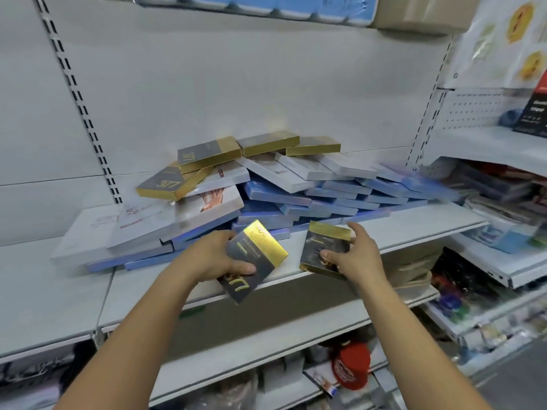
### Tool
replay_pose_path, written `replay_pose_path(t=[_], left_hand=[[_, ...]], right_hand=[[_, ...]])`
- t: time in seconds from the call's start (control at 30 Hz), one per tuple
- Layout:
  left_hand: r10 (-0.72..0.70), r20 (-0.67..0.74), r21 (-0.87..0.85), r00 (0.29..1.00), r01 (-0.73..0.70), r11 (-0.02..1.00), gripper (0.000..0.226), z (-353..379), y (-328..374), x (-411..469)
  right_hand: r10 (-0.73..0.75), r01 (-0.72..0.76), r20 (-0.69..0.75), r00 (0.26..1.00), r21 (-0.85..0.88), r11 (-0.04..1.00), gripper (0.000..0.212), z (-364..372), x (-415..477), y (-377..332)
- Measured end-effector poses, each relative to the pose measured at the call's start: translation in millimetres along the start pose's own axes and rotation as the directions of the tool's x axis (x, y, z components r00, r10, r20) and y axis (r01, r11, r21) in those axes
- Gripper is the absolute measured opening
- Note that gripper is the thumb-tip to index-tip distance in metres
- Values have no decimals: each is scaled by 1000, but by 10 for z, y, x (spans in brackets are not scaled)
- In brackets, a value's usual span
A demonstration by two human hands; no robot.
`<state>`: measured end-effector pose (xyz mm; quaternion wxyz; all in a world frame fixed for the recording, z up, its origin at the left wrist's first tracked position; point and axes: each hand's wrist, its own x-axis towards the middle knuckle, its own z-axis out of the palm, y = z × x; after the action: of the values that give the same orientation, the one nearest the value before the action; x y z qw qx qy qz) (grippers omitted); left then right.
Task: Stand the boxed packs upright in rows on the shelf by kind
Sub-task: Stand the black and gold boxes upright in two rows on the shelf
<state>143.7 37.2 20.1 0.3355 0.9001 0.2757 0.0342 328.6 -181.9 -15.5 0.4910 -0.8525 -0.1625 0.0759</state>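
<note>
My left hand (210, 255) hides its fingers behind the dark-and-gold pack (260, 250) it grips; only the thumb shows. The small print on that pack and on the second pack (325, 241) in my right hand (356, 255) is too smeared to read. At the far right, the blue packs (426, 187) blur into streaks. The top edge cuts off a blue bundle (266, 4) overhead.

Bright, even, cool white light from overhead; soft faint shadows under the heap of packs (296, 190). Glare flashes on the gold foil of the centre pack (260, 236). Motion blur smears goods (497, 184) at 3 o'clock. Wide-angle lens bows the slotted uprights (80, 108) at 10 and 2 o'clock
</note>
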Motion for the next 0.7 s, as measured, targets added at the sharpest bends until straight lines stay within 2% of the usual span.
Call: replay_pose_path(t=[0.07, 0.17, 0.3, 0.43, 0.57, 0.7], left_hand=[[3, -39, -114, 999, -8, 993, 38, 27, -52, -130], [-41, -143, -324, 989, -7, 946, 37, 74, -201, -359], [-116, -246, -563, 962, -45, 825, 27, 30, -381, -706], [-179, -287, -696, 941, -77, 713, 19, -37, -551, -1042], [-239, -371, -756, 897, -143, 639, 24, -179, -818, -1367], [-301, -433, -783, 850, -189, 592, 42, -437, -1226, -1723]], right_hand=[[18, -18, 2, 1000, 24, 1000, 102, -4, 39, 42], [64, -64, 1, 998, 79, 995, 107, -36, 30, 140], [57, -55, -7, 998, 115, 992, 101, -84, -53, 205], [80, -91, 53, 995, 257, 962, 99, -119, -159, 81], [85, -160, 179, 980, 465, 871, 78, -129, -334, -211], [-50, -189, 391, 919, 550, 814, 52, 187, -597, -604]])
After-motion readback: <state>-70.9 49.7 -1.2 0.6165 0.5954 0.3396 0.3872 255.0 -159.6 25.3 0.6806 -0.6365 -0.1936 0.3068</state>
